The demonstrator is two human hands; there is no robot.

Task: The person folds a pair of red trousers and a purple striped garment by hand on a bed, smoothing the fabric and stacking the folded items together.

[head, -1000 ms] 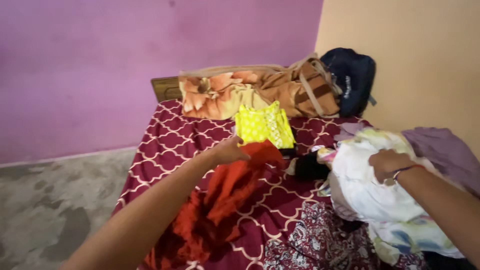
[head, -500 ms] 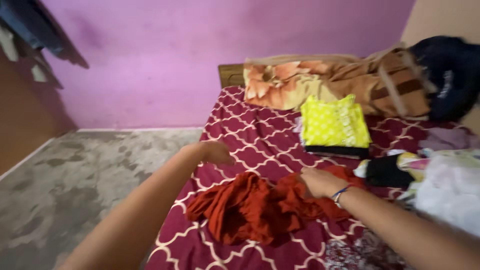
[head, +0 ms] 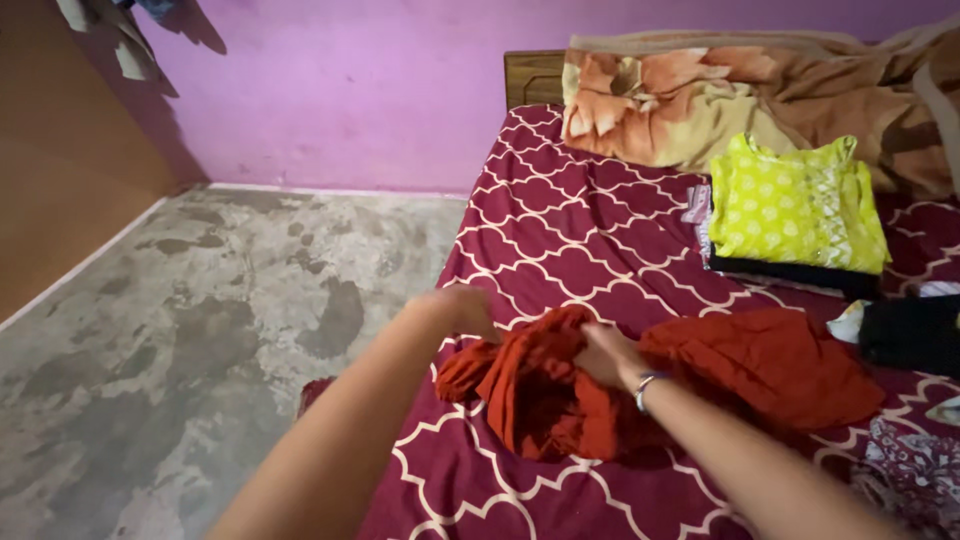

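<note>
While both hands' fingers pinch it, the red garment lies bunched, stretching rightward across the bed.

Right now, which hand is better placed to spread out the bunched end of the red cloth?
Right, probably. The right hand is already closed on the red cloth at its bunched middle; the left hand sits blurred at the cloth's left edge.

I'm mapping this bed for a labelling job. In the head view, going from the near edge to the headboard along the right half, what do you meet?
Red garment → black folded cloth → yellow-green patterned top → floral orange-and-beige blanket → wooden headboard.
</note>
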